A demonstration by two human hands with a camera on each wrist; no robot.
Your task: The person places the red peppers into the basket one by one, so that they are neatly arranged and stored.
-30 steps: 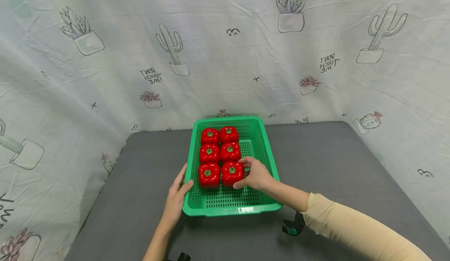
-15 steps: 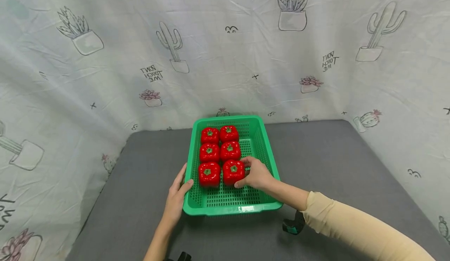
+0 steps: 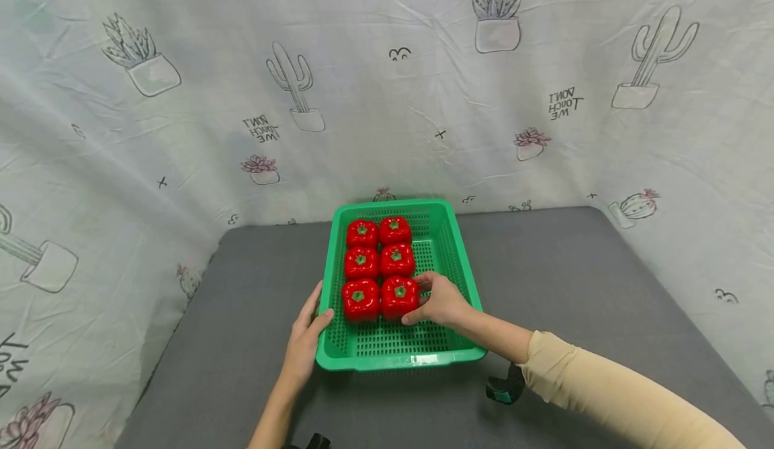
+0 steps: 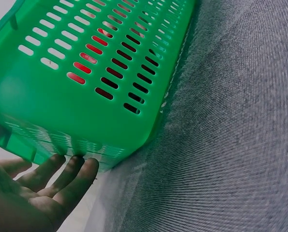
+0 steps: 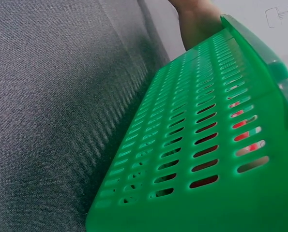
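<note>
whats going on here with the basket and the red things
A person is setting red toy peppers into a green basket on a grey table. Six sit in two columns. The right hand grips the nearest right pepper, while the left hand rests against the basket's left wall.

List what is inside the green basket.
The green basket holds six red peppers in two columns; the right hand grips the nearest right one. Its hidden side cannot be seen.

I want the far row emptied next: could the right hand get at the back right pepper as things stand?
Probably yes. The right hand is already inside the basket, holding the nearest pepper; the back right pepper sits uncovered, with nothing over it.
</note>
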